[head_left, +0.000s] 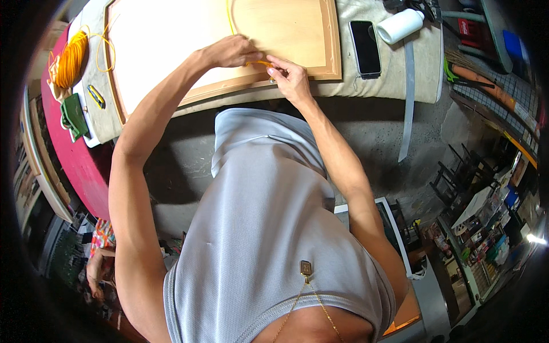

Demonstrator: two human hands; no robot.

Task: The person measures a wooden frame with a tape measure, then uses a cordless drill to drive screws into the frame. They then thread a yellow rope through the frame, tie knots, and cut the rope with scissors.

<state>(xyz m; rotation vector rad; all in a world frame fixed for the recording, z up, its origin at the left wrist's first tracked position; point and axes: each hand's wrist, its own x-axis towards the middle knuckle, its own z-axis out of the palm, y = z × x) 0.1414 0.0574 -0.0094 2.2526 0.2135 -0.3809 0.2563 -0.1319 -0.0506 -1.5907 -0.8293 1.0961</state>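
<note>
A wooden frame (217, 87) with a pale back panel (286, 31) lies on a cloth-covered table in front of me. Over its near edge, my left hand (231, 51) is closed on a thin yellow-orange cord (260, 62). A short stretch of that cord bridges the gap to my right hand (290, 79), whose thumb and fingers pinch it by the frame's near rail. Another length of the cord runs from beside my left hand up over the panel to the far side. The tips of my left fingers are partly hidden.
Left of the frame lie a coil of orange cord (72, 60), a yellow-and-black cutter (96, 96) and a green tool (72, 116). At right are a phone (365, 48), a white bottle (400, 26) and a metal strip (408, 97) overhanging the table edge.
</note>
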